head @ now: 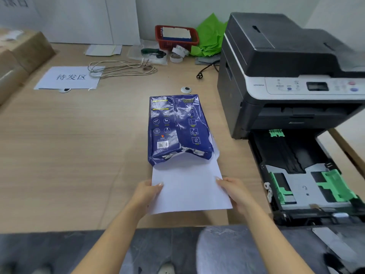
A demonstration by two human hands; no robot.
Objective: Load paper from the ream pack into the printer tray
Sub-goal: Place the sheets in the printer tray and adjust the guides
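A dark blue ream pack (175,127) lies on the wooden table, its near end torn open. A stack of white paper (187,186) sticks halfway out of that opening toward me. My left hand (147,191) grips the stack's left edge, thumb on top. My right hand (236,191) grips its right edge the same way. To the right stands the black printer (280,62). Its paper tray (304,186) is pulled out, with green guides and no paper visible in it.
A printed white sign (69,78) and a coiled cable (120,69) lie at the left back. A red basket (176,37), tape rolls, scissors and green paper (211,36) sit by the wall. Cardboard boxes (21,54) stand far left. The table's front edge runs just under my forearms.
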